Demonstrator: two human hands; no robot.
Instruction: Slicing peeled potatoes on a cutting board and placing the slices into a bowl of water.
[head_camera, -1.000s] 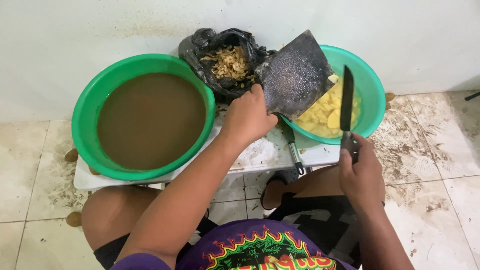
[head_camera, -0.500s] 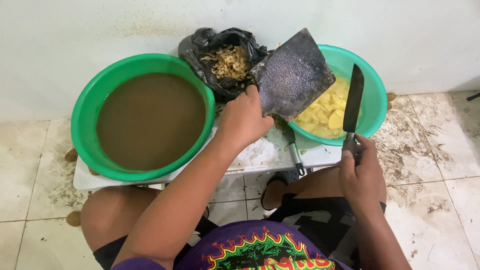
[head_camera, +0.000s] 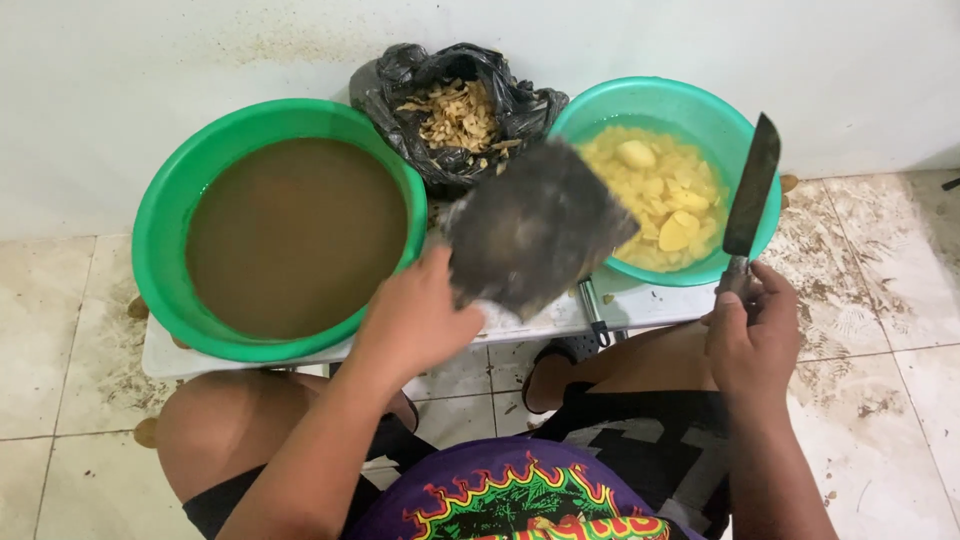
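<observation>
My left hand (head_camera: 415, 318) grips a dark, worn cutting board (head_camera: 535, 228) by its near corner and holds it tilted above the white table (head_camera: 540, 315), between the two basins. My right hand (head_camera: 752, 335) is closed on the handle of a long dark knife (head_camera: 752, 188), its blade pointing up and away beside the right rim of the teal basin (head_camera: 745, 135). That basin holds yellow cut pieces (head_camera: 660, 200) in water. The cutting board is blurred with motion.
A large green basin (head_camera: 165, 225) of brown murky water stands at the left on the table. A black plastic bag (head_camera: 395, 80) of peelings sits at the back against the white wall. A peeler (head_camera: 592, 312) lies near the table's front edge. Dirty tiled floor lies all round.
My left hand has drawn the cutting board back and down from over the teal basin toward me. The knife in my right hand has shifted right, clear of the basin's contents.
</observation>
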